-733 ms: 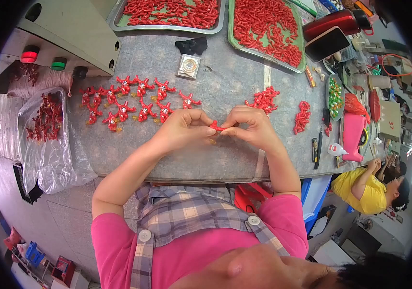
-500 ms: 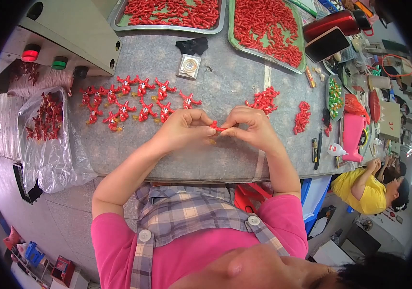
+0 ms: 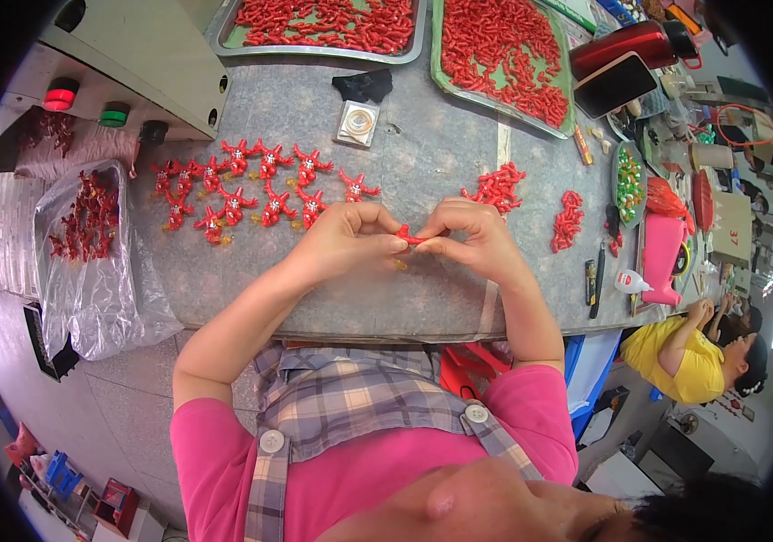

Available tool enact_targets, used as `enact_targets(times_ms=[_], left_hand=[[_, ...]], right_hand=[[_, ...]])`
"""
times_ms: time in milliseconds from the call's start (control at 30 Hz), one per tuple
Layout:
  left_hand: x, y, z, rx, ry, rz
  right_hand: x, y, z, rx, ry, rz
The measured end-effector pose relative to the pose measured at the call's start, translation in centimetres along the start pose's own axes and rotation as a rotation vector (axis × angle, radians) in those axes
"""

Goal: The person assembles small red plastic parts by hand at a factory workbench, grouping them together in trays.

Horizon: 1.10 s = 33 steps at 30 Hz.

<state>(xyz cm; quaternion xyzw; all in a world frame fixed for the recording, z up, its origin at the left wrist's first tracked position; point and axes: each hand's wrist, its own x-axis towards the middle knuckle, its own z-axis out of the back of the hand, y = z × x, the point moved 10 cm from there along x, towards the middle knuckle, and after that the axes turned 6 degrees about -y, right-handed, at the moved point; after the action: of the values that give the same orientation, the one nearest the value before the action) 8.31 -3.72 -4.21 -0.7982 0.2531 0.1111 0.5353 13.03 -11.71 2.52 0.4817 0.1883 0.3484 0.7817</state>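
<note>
Over the grey table [image 3: 405,307], my left hand [image 3: 349,239] pinches a small red figure [image 3: 408,237], mostly hidden by the fingers, with a yellowish part below it. My right hand [image 3: 475,239] meets it from the other side, thumb and forefinger closed on a red piece at the figure. Left of my hands, several red figures [image 3: 271,162] with raised arms and yellow bits lie in rows. One more figure [image 3: 357,185] lies just beyond my left hand. Past my right hand is a heap of small red pieces [image 3: 495,187], with a narrower pile [image 3: 567,221] farther right.
Two metal trays [image 3: 419,36] of red pieces line the far side. A machine [image 3: 147,72] with red and green buttons and a plastic bag [image 3: 88,307] of red figures are left. A glue bottle [image 3: 630,282], pens [image 3: 591,282] and a pink holder [image 3: 666,257] are right. A co-worker [image 3: 689,361] sits beyond.
Both hands keep the same pinch on the red figure in the same place. The view has shifted very slightly.
</note>
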Motion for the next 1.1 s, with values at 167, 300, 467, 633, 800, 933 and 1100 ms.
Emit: enact_targets(times_ms=[167, 300, 467, 633, 800, 933, 1100], left_hand=[[-0.01, -0.03, 0.01, 0.013, 0.001, 0.007], [0.01, -0.12, -0.02, 0.008, 0.008, -0.007], [-0.01, -0.14, 0.00, 0.000, 0.009, -0.011], [0.02, 0.01, 0.02, -0.002, 0.005, 0.011], [0.01, -0.04, 0.05, 0.035, 0.005, 0.008], [0.01, -0.08, -0.02, 0.019, 0.009, 0.005], [0.07, 0.00, 0.00, 0.018, 0.013, 0.001]], right_hand=[[-0.01, 0.00, 0.06, 0.010, 0.000, -0.002], [-0.04, -0.15, 0.00, 0.011, 0.005, 0.000], [0.01, -0.10, -0.04, 0.010, 0.007, 0.006], [-0.03, -0.22, -0.04, 0.002, 0.010, -0.005], [-0.01, -0.08, -0.01, 0.003, 0.008, 0.008], [-0.01, -0.08, -0.06, 0.014, 0.004, 0.014], [-0.02, -0.15, -0.05, 0.012, 0.006, 0.014]])
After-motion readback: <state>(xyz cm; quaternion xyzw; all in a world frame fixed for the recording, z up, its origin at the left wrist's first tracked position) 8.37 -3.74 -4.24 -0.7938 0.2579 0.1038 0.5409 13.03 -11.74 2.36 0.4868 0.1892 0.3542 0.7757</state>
